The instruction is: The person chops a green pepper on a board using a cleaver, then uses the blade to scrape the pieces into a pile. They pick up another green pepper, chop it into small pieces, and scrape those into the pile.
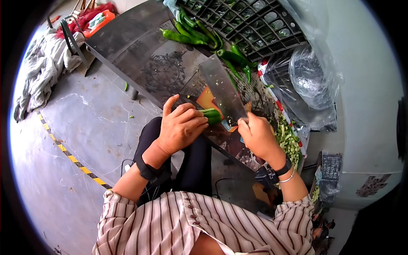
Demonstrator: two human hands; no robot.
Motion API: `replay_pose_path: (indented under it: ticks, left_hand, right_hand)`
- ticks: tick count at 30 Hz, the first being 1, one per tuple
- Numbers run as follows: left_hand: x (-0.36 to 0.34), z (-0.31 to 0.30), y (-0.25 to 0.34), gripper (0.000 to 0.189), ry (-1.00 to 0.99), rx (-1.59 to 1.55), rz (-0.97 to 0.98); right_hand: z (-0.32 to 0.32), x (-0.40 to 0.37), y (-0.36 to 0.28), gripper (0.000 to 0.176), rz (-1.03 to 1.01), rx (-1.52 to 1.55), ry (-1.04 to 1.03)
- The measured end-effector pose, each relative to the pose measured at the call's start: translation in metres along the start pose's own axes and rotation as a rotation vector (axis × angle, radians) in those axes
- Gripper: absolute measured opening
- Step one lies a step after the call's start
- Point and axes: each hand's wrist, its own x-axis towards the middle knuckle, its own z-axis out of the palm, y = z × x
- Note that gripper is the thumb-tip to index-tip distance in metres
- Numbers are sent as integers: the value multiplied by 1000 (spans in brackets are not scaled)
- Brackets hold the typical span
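My left hand [182,126] is closed round a bunch of green peppers [212,115], whose cut end points right, over the near edge of the dark table [123,42]. In my right hand [260,137] is the handle of a wide cleaver [222,87]; its blade is raised just right of the peppers, tilted up and to the left, with small green bits stuck on it. Chopped green pieces [288,142] lie in a heap beyond my right hand. Whole green peppers [182,37] rest at the back of the table, and more [236,58] lie behind the blade.
A black plastic crate [272,44] stands at the back right, beside clear plastic bags [306,72]. A grey-white cloth [40,70] and an orange basin [102,23] are at the far left. Yellow-black tape [72,158] crosses the floor.
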Motion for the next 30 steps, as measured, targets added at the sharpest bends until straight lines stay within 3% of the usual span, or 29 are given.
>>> replay_pose_path:
  ticks: [3,14,24,26,30]
  left_hand:
    - [3,0,-5,16,1,10,-11]
    - [0,2,-3,18,9,-54,-35]
    - [3,2,2,14,18,11,-23]
    - [3,2,1,13,26,15,-20]
    - [3,2,1,15,19,-4,-23]
  right_hand:
    - [2,-1,-2,20,-86,-87,-56]
    - [4,12,-7,19,-87,-208,-192]
    - [8,13,3,22,-138,-114,-70]
    - [1,9,1,22,-35,-65,-39]
    - [-12,1,-7,21,-12,-49,-10]
